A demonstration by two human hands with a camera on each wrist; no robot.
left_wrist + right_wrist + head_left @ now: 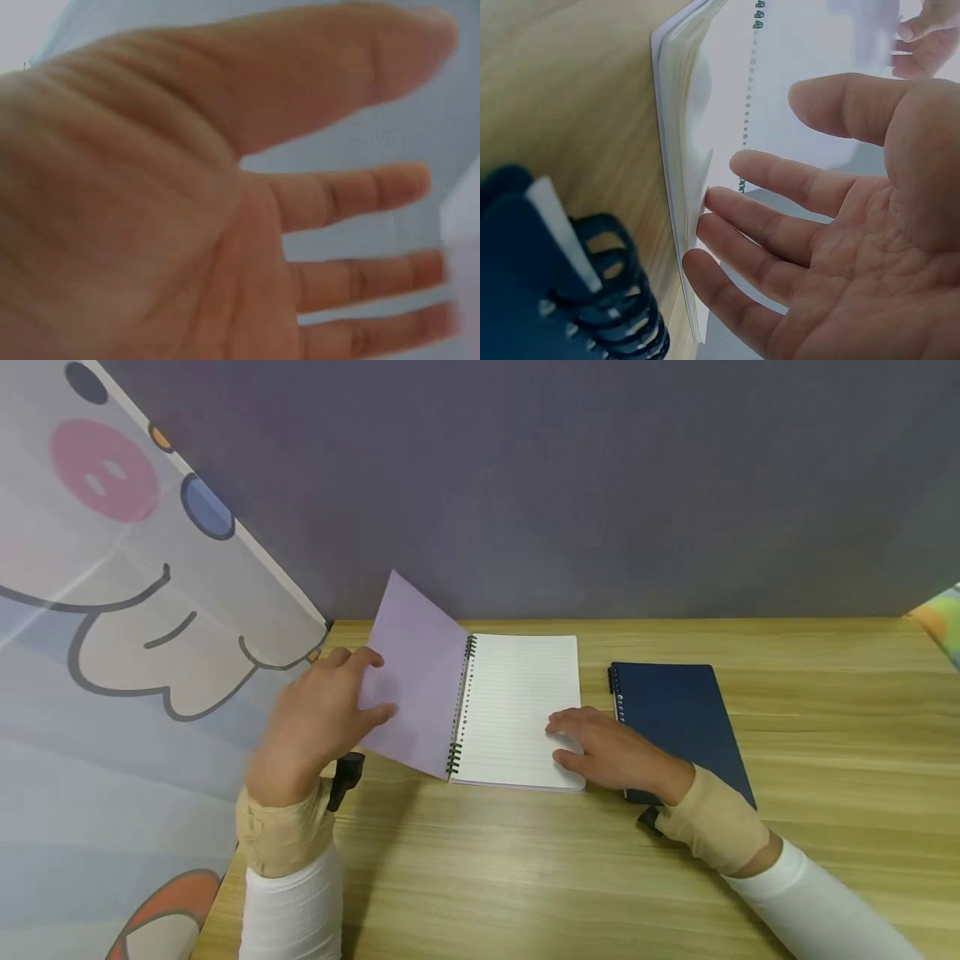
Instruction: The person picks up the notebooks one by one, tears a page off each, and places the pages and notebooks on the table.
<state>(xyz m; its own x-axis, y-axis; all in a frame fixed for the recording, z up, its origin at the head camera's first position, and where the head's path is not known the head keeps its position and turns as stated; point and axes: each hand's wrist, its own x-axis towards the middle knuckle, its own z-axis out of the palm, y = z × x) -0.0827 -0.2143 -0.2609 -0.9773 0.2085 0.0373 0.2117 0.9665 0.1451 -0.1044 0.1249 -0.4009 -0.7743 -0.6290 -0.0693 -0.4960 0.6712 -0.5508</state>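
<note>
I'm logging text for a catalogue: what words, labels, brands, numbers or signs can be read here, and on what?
There are none that can be read.
Notebook page: ruled lines, no visible writing.
Lilac cover, inner side: no visible lettering.
Blue notebook: no visible lettering.
Cartoon panel: drawings, no visible words.

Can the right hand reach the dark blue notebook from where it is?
Probably yes. The right hand reaches over the near-left part of the dark blue notebook towards the open notebook. Its fingers grip nothing, and nothing seems to block that cover.
</note>
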